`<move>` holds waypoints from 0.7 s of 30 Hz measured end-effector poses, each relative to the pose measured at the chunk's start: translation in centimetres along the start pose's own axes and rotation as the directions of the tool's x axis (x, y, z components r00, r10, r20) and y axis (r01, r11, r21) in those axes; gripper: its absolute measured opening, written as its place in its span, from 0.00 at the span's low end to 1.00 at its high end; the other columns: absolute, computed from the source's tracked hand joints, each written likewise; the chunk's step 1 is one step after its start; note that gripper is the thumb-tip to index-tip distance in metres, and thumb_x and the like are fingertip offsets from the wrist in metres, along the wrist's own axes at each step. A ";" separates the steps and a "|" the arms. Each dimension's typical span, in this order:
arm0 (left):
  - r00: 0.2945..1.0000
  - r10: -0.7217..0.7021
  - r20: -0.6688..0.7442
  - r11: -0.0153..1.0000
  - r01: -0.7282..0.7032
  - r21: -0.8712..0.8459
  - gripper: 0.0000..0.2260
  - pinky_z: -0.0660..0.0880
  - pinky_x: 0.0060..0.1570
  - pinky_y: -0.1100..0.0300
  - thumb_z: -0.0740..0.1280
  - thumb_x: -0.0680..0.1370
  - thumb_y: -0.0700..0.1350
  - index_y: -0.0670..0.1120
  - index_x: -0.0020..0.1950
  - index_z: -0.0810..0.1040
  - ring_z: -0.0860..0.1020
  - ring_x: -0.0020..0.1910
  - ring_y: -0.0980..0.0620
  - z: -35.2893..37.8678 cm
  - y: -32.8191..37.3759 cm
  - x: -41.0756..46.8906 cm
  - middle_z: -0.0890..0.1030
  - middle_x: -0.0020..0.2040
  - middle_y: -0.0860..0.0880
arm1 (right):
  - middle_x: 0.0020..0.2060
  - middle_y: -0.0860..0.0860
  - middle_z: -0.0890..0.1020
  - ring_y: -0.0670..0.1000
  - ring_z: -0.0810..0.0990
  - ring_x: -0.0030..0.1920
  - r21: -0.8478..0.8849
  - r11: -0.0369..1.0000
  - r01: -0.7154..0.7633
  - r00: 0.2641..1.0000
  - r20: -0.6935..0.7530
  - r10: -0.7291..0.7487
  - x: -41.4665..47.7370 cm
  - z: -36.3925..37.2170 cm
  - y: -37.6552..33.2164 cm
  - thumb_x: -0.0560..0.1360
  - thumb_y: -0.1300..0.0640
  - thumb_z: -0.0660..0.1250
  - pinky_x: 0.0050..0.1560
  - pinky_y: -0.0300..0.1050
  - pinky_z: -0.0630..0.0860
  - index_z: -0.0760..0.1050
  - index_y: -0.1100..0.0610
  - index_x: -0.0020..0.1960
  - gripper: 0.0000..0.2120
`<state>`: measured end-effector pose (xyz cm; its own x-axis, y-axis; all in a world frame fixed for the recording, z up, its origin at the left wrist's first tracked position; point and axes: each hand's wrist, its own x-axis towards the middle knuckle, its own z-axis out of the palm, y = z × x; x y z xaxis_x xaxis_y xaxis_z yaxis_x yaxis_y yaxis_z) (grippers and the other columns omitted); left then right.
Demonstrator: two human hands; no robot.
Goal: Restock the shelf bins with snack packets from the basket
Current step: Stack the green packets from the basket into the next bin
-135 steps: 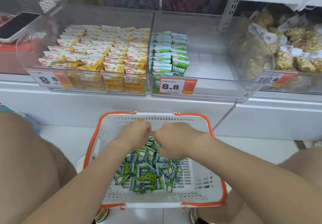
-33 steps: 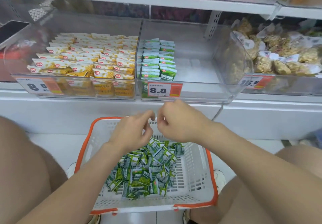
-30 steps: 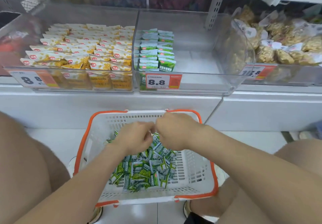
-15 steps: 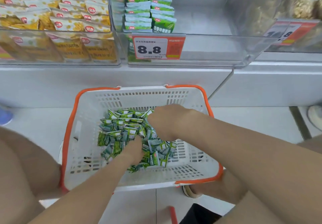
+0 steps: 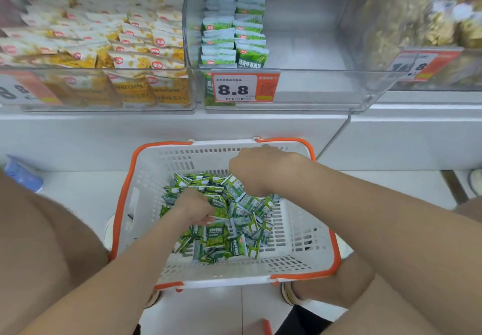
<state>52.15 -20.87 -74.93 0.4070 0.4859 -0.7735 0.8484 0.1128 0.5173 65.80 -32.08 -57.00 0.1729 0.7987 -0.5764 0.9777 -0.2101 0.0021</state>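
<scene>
Below the shelf bin point(image 5: 313, 88), my left hand point(image 5: 193, 205) grips green snack packets point(image 5: 221, 240) in the basket point(image 5: 300, 233); whether my right hand point(image 5: 260, 170) holds any, I cannot tell.

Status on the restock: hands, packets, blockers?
Left hand in the basket, fingers curled on green packets. Right hand curled above them, hold hidden. Green-packet bin mostly bare, nothing blocking.

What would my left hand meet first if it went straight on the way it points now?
The green packets in the basket; the left hand points down into that pile, seemingly touching it.
</scene>
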 end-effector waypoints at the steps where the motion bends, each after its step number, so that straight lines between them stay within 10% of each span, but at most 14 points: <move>1: 0.999 0.051 -0.010 0.998 -0.051 -0.034 0.09 0.86 0.42 0.49 0.75 0.76 0.33 0.42 0.47 0.76 0.88 0.38 0.46 -0.5 0.9 -1.0 0.84 0.51 0.38 | 0.37 0.52 0.65 0.51 0.70 0.35 0.013 1.000 -0.016 1.000 -0.015 0.016 -0.2 -0.2 0.3 0.78 0.67 0.61 0.29 0.45 0.63 0.59 0.53 0.38 0.16; 6: 0.925 0.370 0.087 0.907 -0.339 -0.251 0.17 0.84 0.47 0.54 0.75 0.77 0.33 0.41 0.64 0.78 0.87 0.47 0.40 -2.4 5.0 -7.3 0.85 0.45 0.38 | 0.54 0.59 0.78 0.58 0.78 0.48 0.205 0.975 -0.089 0.991 -0.075 0.107 -1.1 -0.8 2.1 0.81 0.55 0.63 0.47 0.49 0.77 0.72 0.58 0.51 0.06; 9: 0.844 0.531 0.071 0.819 -0.490 -0.297 0.18 0.83 0.55 0.50 0.75 0.77 0.33 0.44 0.65 0.79 0.87 0.49 0.39 -3.1 6.8 -10.3 0.83 0.39 0.45 | 0.61 0.56 0.79 0.58 0.78 0.60 0.306 0.951 -0.052 0.990 -0.107 0.089 -2.2 -1.7 3.3 0.79 0.45 0.68 0.59 0.51 0.76 0.72 0.59 0.68 0.24; 21: 0.642 0.678 -0.358 0.602 -0.765 -0.231 0.11 0.80 0.51 0.55 0.74 0.76 0.35 0.49 0.53 0.83 0.81 0.44 0.55 -5.1 11.4 -14.7 0.82 0.44 0.51 | 0.38 0.46 0.81 0.45 0.80 0.40 0.481 0.852 0.205 0.800 -0.584 0.138 -5.0 -6.2 4.0 0.73 0.48 0.77 0.42 0.44 0.73 0.81 0.52 0.49 0.10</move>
<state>54.14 -22.35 -55.76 0.7151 0.6989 -0.0142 0.1212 -0.1039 0.9872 69.60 -33.42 -49.03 0.3426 0.9393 0.0169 0.8111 -0.2867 -0.5099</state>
